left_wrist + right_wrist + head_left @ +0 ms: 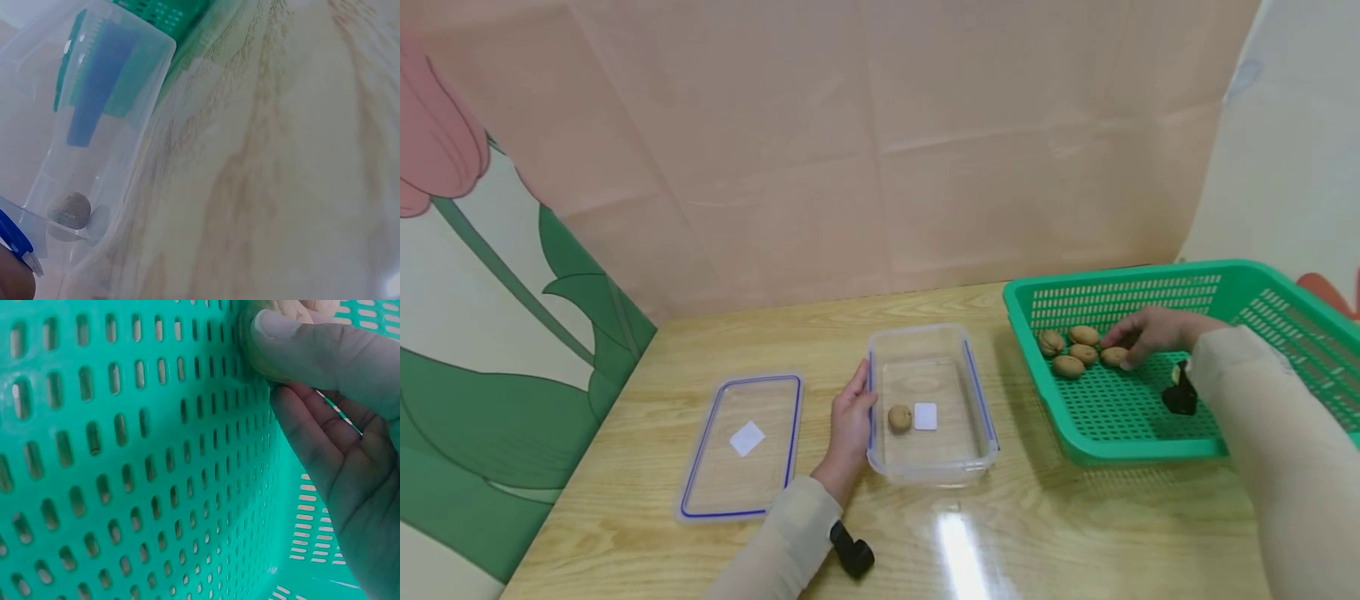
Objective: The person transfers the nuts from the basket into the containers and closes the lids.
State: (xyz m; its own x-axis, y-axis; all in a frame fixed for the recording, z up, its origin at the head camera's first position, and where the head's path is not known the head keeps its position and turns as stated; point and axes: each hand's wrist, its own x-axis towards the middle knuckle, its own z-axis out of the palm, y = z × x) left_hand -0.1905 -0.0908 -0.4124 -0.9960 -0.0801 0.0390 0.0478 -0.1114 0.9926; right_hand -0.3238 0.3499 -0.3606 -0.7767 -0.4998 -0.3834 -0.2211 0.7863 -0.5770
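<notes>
My right hand (1150,332) reaches into a green plastic basket (1138,450) and pinches a walnut (1113,357) between thumb and fingers. In the right wrist view the thumb lies over that walnut (265,353), close to the basket's slotted floor. Several other walnuts (1068,366) sit beside it in the basket's left part. My left hand (850,421) rests along the left side of a clear plastic container (932,471), its fingers fairly straight. One walnut (899,418) lies inside, also visible through the wall in the left wrist view (70,210).
A clear lid (741,487) with a blue seal and a white square lies on the wooden table (625,492), left of the container. Another white square (926,417) shows at the container's bottom. A dark wrist camera (853,557) hangs by the left sleeve.
</notes>
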